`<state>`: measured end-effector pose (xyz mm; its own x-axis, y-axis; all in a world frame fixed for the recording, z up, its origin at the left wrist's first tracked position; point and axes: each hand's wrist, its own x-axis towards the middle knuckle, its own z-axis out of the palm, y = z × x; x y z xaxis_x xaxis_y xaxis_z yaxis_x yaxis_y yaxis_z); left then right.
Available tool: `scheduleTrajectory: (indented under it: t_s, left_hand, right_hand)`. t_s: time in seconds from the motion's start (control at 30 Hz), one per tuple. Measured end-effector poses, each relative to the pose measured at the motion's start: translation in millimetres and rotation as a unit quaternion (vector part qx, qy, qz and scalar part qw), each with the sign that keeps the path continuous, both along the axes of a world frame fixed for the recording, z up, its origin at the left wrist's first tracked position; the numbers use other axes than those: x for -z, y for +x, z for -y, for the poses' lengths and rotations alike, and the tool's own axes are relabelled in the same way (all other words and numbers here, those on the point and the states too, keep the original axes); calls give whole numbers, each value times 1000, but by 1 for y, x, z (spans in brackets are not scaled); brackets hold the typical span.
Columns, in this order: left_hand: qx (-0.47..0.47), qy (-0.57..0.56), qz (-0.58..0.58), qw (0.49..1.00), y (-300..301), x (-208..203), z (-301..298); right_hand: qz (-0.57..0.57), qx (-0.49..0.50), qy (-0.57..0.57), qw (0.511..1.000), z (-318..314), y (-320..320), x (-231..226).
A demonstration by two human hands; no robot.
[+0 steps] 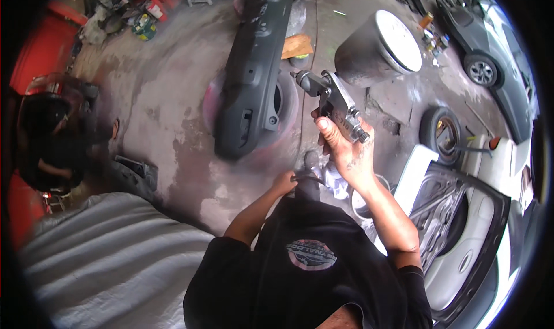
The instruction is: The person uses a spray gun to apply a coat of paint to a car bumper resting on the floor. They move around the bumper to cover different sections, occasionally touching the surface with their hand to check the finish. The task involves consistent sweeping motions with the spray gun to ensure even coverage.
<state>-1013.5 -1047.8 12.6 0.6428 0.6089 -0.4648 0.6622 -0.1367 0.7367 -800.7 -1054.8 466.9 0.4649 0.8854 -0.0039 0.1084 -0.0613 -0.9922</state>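
My right hand point(346, 150) is raised and closed round the handle of a metal spray gun point(340, 98). The gun's nozzle points forward and to the left, toward a long dark grey car bumper point(249, 81), with a gap between them. Lower down, in front of my body, my left hand point(283, 184) is closed on a thin dark hose point(306, 178). Most of the hose's length is hidden or hard to make out. The bumper rests on round supports that look like tyres, one point(283, 107) showing at its near right side.
A large bucket with a white top point(398, 40) stands ahead right. Further right are a tyre point(441, 130), a grey car point(490, 69) and a door panel point(461, 260). At left, a person in dark clothes point(52, 133) sits low behind a ridged silver cover point(115, 260).
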Motion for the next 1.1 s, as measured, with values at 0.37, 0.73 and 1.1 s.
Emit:
scheduleTrajectory:
  t_s: [0.37,0.73,1.1]
  left_hand:
    - [-61,-40,-19,997,86,24,-77]
    - [-163,-157,-32,974,167,20,-115]
    - [-320,-150,-8,935,306,47,-156]
  right_hand:
    - [203,-74,-146,965,-125,141,41]
    - [169,-196,-196,946,-207,223,64]
    - [173,-371,-179,895,-305,339,94]
